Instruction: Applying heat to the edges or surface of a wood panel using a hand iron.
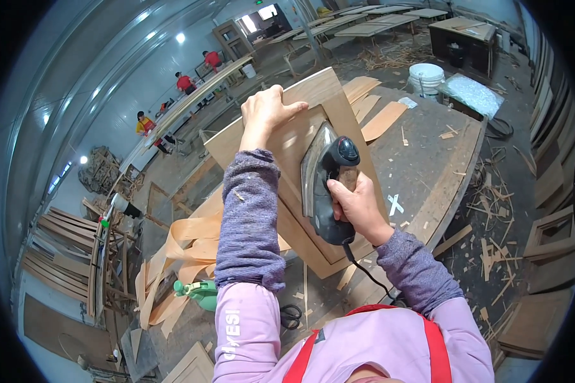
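Observation:
A framed wooden cabinet door (292,167) lies at a slant on the workbench (421,163) before me. My left hand (266,113) grips its far edge, fingers curled over the rim and thumb lying on the face. In my right hand (359,203) is the handle of a dark electric iron (338,220). The iron's soleplate lies against the recessed middle of the door, beside the raised frame. From its heel a black cord (367,271) runs toward my right forearm. The underside of the soleplate is hidden.
Veneer strips (188,249), a green spray bottle (201,293) and black scissors (291,316) lie left of the door. More veneer sheets (383,121) rest beyond it. A white bucket (426,80) stands at the far right. Wood scraps (492,255) litter the floor; several people work far left.

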`<state>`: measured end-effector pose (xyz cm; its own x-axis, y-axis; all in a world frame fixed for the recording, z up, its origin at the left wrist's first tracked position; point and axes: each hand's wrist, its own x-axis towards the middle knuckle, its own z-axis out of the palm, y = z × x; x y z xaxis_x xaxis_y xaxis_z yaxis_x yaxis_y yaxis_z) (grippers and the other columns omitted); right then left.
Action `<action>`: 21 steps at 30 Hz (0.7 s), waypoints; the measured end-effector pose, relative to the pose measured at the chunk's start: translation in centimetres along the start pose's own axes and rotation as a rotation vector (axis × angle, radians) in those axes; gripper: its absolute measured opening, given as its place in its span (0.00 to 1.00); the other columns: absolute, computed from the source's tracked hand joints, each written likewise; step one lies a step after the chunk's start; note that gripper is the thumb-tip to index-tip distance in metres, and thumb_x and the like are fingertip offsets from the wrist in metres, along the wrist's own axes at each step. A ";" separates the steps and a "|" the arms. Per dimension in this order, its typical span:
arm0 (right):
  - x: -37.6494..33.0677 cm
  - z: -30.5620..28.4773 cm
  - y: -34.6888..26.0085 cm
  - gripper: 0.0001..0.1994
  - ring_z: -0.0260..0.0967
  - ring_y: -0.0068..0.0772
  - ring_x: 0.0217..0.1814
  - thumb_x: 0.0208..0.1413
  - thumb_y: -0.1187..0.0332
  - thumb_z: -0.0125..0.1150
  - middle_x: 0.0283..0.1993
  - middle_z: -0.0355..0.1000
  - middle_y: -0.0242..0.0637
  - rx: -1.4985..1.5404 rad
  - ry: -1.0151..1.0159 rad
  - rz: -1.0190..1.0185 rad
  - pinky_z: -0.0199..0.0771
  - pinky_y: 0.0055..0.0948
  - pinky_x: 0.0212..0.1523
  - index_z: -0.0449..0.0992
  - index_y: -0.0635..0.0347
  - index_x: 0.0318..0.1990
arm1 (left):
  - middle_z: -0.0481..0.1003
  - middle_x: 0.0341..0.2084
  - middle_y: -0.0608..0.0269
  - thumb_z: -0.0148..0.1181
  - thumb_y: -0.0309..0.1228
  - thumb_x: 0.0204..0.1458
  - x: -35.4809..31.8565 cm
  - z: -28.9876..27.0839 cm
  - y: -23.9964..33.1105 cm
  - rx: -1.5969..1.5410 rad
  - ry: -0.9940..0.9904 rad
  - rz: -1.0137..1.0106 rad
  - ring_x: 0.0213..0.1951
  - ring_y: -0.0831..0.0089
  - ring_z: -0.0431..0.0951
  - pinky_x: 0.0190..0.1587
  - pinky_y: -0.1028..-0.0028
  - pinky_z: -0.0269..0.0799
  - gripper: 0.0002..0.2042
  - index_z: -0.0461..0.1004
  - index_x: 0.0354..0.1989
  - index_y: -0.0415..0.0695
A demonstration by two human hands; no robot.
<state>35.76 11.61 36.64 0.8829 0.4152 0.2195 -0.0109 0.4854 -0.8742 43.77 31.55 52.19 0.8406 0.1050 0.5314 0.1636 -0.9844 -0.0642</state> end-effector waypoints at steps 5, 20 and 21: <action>-2.7 -3.9 3.5 0.06 0.63 0.19 0.13 0.60 0.72 0.59 0.18 0.65 0.27 -0.106 -0.029 0.077 0.60 0.21 0.13 0.67 0.60 0.36 | 0.80 0.29 0.51 0.64 0.67 0.41 0.3 0.2 -0.5 0.017 -0.008 -0.009 0.38 0.54 0.81 0.40 0.58 0.73 0.33 0.74 0.27 0.43; -0.4 -1.8 3.4 0.06 0.62 0.19 0.12 0.60 0.73 0.59 0.17 0.65 0.28 -0.040 -0.027 0.000 0.60 0.22 0.12 0.67 0.59 0.37 | 0.80 0.27 0.52 0.63 0.67 0.41 0.6 1.2 -0.8 0.016 -0.040 -0.022 0.37 0.55 0.81 0.40 0.59 0.73 0.33 0.73 0.26 0.43; -0.1 -1.7 3.2 0.06 0.62 0.20 0.12 0.61 0.73 0.59 0.17 0.65 0.28 -0.029 -0.022 -0.005 0.60 0.22 0.12 0.67 0.59 0.37 | 0.80 0.27 0.52 0.63 0.67 0.41 0.8 1.3 -0.7 0.014 -0.039 -0.022 0.37 0.55 0.81 0.40 0.59 0.73 0.33 0.73 0.26 0.43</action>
<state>36.42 11.75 33.10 0.8722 0.4300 0.2333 0.0075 0.4650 -0.8853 44.97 32.50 51.59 0.8561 0.1321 0.4996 0.1892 -0.9798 -0.0650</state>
